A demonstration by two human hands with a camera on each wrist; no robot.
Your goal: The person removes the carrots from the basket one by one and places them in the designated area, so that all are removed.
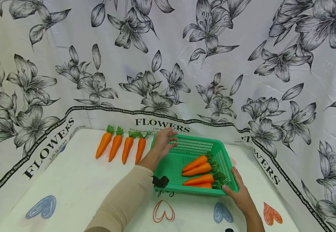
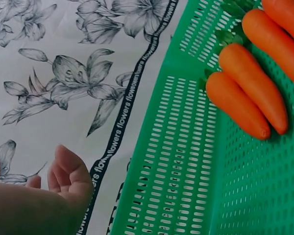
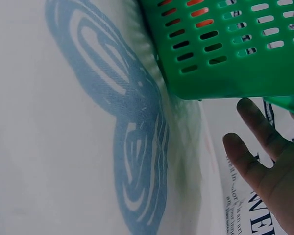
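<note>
A green plastic basket (image 1: 170, 164) with slotted walls sits on the table, holding several orange toy carrots (image 1: 198, 169) with green tops along its right side. My left hand (image 1: 163, 145) is at the basket's back left corner, fingers loosely bent and nothing held. In the left wrist view this hand (image 2: 39, 203) shows beside the basket wall (image 2: 181, 152). At the front right corner is my right hand (image 1: 240, 193), thumb by the rim and fingers along the outer side. The right wrist view shows straight, spread fingers (image 3: 247, 159) close to the basket (image 3: 240, 76); contact is unclear.
Several more carrots (image 1: 128, 146) lie in a row on the table, left of the basket. A floral curtain (image 1: 156, 80) rises behind and along both sides. Heart prints (image 1: 164, 211) mark the white tabletop in front.
</note>
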